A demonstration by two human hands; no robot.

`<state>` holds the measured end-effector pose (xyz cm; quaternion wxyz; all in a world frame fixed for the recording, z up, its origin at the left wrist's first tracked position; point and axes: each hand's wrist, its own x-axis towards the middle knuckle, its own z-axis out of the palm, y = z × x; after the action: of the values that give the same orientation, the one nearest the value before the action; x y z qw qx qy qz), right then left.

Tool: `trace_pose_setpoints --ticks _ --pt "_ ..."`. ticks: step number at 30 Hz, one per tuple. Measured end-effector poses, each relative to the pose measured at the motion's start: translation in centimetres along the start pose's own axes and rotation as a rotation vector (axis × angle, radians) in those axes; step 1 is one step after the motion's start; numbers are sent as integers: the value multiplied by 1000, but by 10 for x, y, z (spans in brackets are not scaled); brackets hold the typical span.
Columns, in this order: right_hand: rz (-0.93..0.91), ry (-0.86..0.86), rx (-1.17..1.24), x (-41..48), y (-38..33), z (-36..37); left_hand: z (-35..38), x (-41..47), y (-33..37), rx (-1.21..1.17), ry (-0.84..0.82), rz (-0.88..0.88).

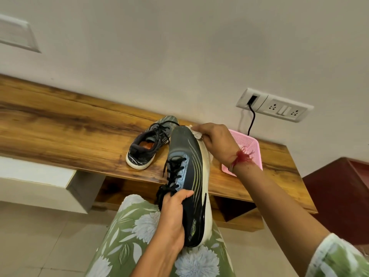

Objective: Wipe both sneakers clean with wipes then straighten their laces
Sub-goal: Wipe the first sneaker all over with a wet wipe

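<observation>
Held sneaker (187, 176): black upper with pale curved stripes, white sole facing 3 o'clock, toe at 12, heel down on the lap (139, 236) (green floral fabric) at 6. There is lettering on the side near the heel, too small to read.
Left hand (173, 212) is wrapped around the held sneaker at the collar, thumb across the upper, just below the black laces (175, 170), which hang loose.
Right hand (215, 142) pinches a white wipe (196, 133) against the sole edge at the toe.
Second sneaker (149, 144) sits at 10 o'clock of the held one, upright on the wooden shelf (60, 124), heel toward the camera, orange insole visible, laces slack. No readable logo.
Pink basket (249, 148) is on the shelf at 2 o'clock, partly behind the right wrist.
Socket plate (275, 104) is on the wall at 1 o'clock, with a black cable (252, 120) plugged in. No markings legible.
</observation>
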<state>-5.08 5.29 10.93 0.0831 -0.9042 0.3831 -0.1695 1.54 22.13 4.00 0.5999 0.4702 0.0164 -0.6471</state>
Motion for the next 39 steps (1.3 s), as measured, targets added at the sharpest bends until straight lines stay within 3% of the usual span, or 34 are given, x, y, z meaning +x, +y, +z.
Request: trace_pose_setpoints --ticks 5,10,19,27,34,39 --pt "-12 157 -16 -1 -6 -2 0 -1 4 50 3 25" --pt "-21 -15 8 3 -1 0 4 -6 1 12 41 31" --pt "-135 35 8 -36 -5 12 4 -13 5 -190 20 -12" --pt "-73 248 83 -76 -20 25 11 -22 6 -359 -70 15" --pt "-85 106 179 -116 -31 28 6 -21 12 -474 -71 22" --pt "-87 23 93 -145 -36 19 6 -20 9 -492 -49 -29"
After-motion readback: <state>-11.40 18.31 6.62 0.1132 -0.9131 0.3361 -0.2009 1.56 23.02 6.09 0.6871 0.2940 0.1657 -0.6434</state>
